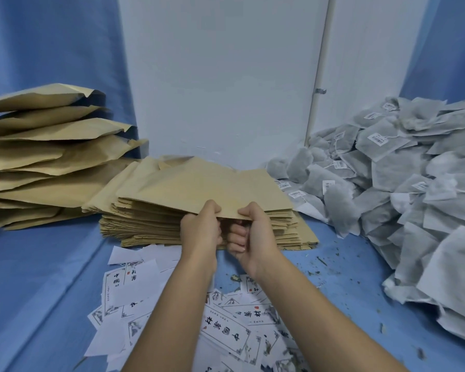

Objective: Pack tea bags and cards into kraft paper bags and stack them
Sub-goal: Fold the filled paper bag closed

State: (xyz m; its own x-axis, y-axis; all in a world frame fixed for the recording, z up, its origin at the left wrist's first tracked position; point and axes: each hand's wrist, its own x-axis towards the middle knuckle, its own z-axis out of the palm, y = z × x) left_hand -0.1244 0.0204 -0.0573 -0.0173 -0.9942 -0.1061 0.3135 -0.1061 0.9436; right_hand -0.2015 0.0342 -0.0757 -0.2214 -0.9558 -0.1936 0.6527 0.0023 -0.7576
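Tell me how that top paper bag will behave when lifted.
Probably light and floppy: the top paper bag bows where the left hand and right hand pinch its near edge. Likely slides freely off the flat stack.

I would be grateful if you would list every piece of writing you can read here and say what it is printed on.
"中国茶材", rotated, third character uncertain: white card.
"中国": half-covered card.
Small print and red seals on these cards: too small to read.
Barcode tag on a tea bag: blurred, unreadable.
Top kraft paper bag: no print visible.
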